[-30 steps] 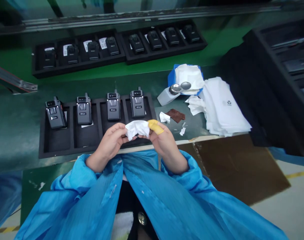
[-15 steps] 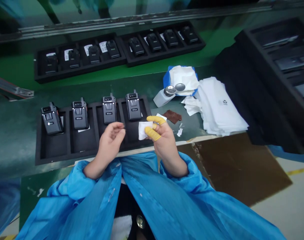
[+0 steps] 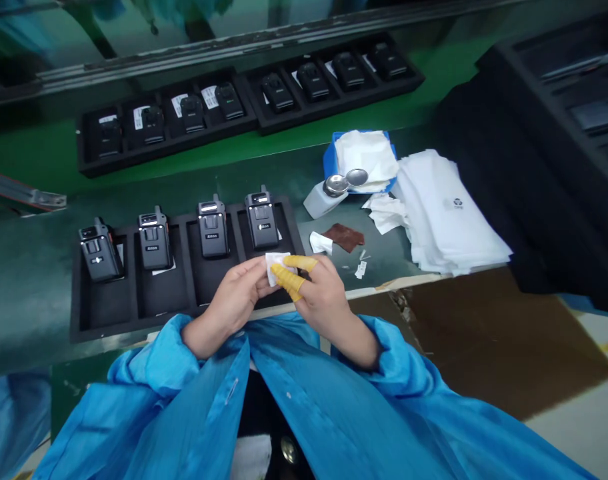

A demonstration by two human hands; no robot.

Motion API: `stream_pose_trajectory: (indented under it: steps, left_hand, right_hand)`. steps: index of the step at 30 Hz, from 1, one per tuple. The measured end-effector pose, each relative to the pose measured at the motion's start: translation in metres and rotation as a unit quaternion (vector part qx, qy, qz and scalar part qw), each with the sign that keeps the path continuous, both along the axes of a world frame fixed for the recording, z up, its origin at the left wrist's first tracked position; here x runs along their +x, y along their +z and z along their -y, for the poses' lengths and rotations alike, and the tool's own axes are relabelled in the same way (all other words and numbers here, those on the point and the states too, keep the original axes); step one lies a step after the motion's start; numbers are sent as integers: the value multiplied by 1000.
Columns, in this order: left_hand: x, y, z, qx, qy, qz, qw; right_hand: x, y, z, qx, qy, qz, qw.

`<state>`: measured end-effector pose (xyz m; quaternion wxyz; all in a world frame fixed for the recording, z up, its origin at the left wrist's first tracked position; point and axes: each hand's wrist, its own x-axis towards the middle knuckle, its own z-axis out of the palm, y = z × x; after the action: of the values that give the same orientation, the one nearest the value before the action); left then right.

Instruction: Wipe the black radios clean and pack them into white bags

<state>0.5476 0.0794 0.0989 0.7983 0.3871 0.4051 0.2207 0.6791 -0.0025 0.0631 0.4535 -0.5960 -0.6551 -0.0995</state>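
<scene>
A small folded white wipe (image 3: 273,272) is between my two hands, just in front of the black tray (image 3: 107,308). My right hand (image 3: 327,293), with yellow covers on two fingers, pinches the wipe from the right. My left hand (image 3: 238,293) has its fingers closed at the wipe's left edge. Beyond them, several handheld radios lie clip side up in the tray's compartments: one at far left (image 3: 101,252), a second (image 3: 155,240), a third (image 3: 213,230) and one at the right (image 3: 261,220). White slips show partly under some of them.
At the right stand a pump bottle (image 3: 318,202) and a blue box (image 3: 329,163) of white wipes. A brown cloth (image 3: 348,237) and stacked white sheets (image 3: 444,220) lie nearby. Two black trays (image 3: 171,148) of radios sit behind; a stack of black trays (image 3: 539,133) rises at far right.
My left hand has moved right to meet the wipe. My right hand has brought the wipe slightly left, and a white folded piece beside the brown cloth is now uncovered.
</scene>
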Motion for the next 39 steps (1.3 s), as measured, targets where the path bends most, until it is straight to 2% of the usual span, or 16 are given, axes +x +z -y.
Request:
stream_pose_trajectory:
  steps: [4,5,7,8,10,12,14,16,22,25,27,29,32,35,39]
  left_hand:
    - [5,-2,-6,32,-95,-17,995]
    - [7,-3,-10,74,-111,-37,990]
    - [13,-4,-21,228,-101,-115,962]
    - [17,-5,-28,327,-77,-169,926]
    - [28,-6,-40,496,-34,-283,820]
    - [40,-6,-50,569,-38,-379,728]
    - [52,-7,-56,577,-70,-447,680]
    - [61,-9,-60,573,-87,-478,660]
    - [71,-7,-70,547,-100,-486,675]
    - [66,-1,-70,525,-102,-467,704]
    - [57,0,-67,518,-77,-415,744]
    - [44,-4,-60,511,-54,-329,792]
    - [22,-14,-46,491,-54,-199,846]
    - [3,-22,-32,478,-71,-143,864]
    - [-8,-25,-21,458,-95,-127,875]
  right_hand:
    - [12,-10,2,-32,16,-19,999]
    - [19,-10,1,-44,11,-27,999]
    - [41,-6,-4,-63,-31,-39,997]
    - [55,-2,-9,-69,-65,-45,994]
    - [83,4,-24,-71,-141,-57,986]
    - [108,8,-44,-74,-186,-51,978]
    - [125,8,-61,-87,-202,-22,975]
    - [133,8,-73,-111,-198,17,974]
    - [124,23,-77,-206,-178,105,956]
    - [123,29,-78,-241,-196,115,944]
    - [123,28,-76,-211,-203,98,951]
    - [120,26,-69,-147,-196,64,967]
    - [105,24,-53,-82,-140,21,987]
    - [79,26,-37,-76,-70,3,995]
    - [49,28,-25,-60,-20,24,998]
